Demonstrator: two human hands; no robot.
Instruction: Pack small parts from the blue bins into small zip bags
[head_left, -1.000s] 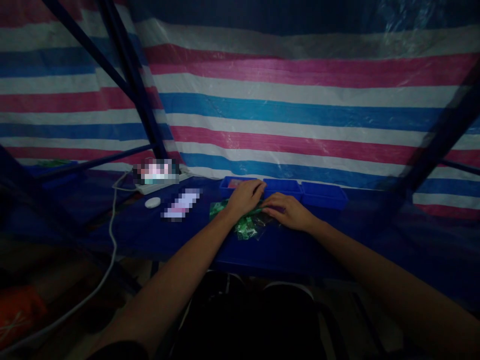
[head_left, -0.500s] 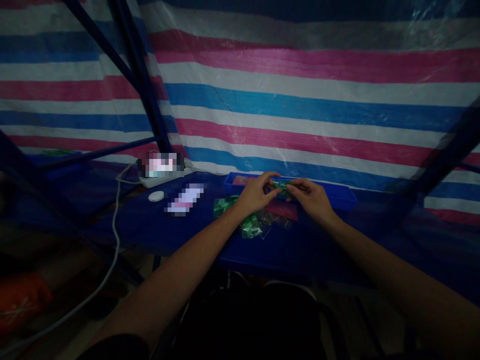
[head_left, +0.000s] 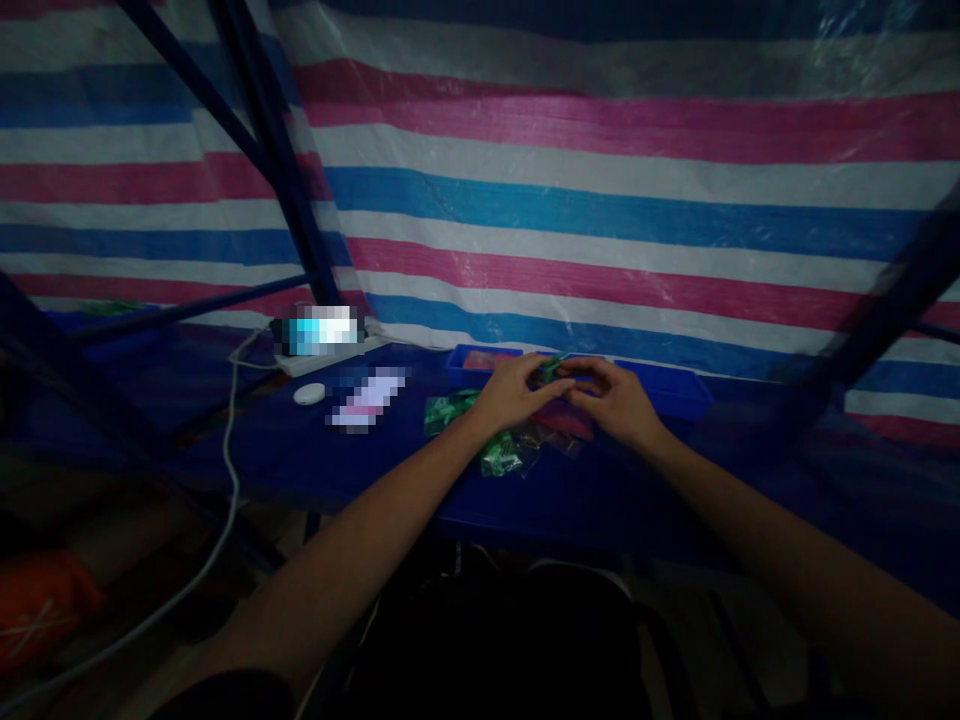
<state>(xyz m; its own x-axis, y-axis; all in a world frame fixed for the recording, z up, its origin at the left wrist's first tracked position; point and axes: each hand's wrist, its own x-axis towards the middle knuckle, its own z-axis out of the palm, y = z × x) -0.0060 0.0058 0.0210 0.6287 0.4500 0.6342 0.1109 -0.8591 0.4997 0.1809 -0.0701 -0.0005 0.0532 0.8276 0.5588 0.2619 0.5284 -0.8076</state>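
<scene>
A small green plastic packet [head_left: 553, 367] is held up over the table, partly hidden by my fingers. My left hand [head_left: 513, 392] pinches it between thumb and fingers. My right hand [head_left: 621, 402] is closed at the packet's near right edge, its fingertips meeting those of the left; its exact grip is hard to see in the dim light. Under and beside my hands lie green packets [head_left: 504, 455], a clear bag [head_left: 551, 437] and a flat red piece [head_left: 571, 418]. Just behind them is a blue tray [head_left: 664, 385], with something reddish in its left part.
On the left of the blue table [head_left: 420, 475] lie a blurred-out phone-like screen [head_left: 369, 398], a round white object [head_left: 309, 394] and a white power strip [head_left: 330, 353] with a cable. Blue metal posts [head_left: 289, 190] and a striped sheet [head_left: 600, 210] stand behind. Something orange [head_left: 45, 610] shows lower left.
The green packet has turned from lying flat across my fingertips to a slanted position, less of it showing. My right fingers have shifted slightly left, closer to my left thumb.
</scene>
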